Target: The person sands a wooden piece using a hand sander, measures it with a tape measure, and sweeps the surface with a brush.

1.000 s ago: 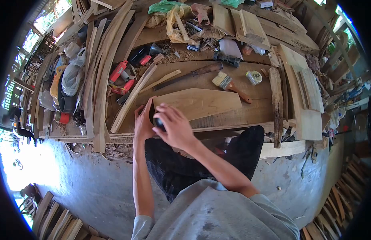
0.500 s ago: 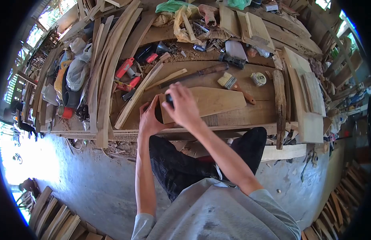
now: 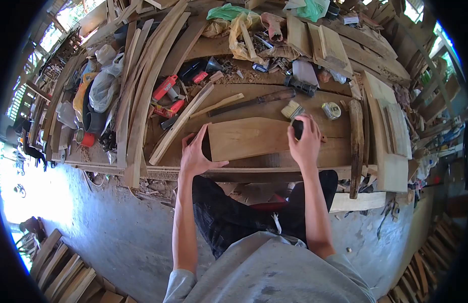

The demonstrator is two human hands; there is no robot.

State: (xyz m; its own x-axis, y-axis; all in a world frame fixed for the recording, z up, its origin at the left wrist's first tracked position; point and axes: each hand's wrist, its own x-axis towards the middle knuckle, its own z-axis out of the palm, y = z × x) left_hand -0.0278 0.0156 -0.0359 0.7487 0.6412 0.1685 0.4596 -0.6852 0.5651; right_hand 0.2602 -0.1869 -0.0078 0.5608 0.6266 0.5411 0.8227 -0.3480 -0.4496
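A tapered wooden piece (image 3: 249,137) lies on the bench in front of me, its wide end to the left. My left hand (image 3: 195,151) grips that wide end, thumb along the near edge and fingers at the far corner. Over the narrow right end, my right hand (image 3: 305,141) holds a small black object (image 3: 297,129); its kind is mostly hidden by the fingers. Just beyond that hand rests a paintbrush (image 3: 292,109), its handle partly covered. A long tool with a wooden handle (image 3: 274,96) lies behind the piece.
A tape measure (image 3: 331,110) sits at the right, near an upright-lying rough stick (image 3: 355,146). A narrow wood strip (image 3: 181,126) and red tools (image 3: 166,88) lie to the left. Long boards (image 3: 143,86) and plastic bags (image 3: 104,91) crowd the far left. Boards (image 3: 390,126) overhang the bench at right.
My right hand has moved right with the black object, from the piece's wide left end to its narrow end. My left hand stays at the wide end. The view has shifted slightly.
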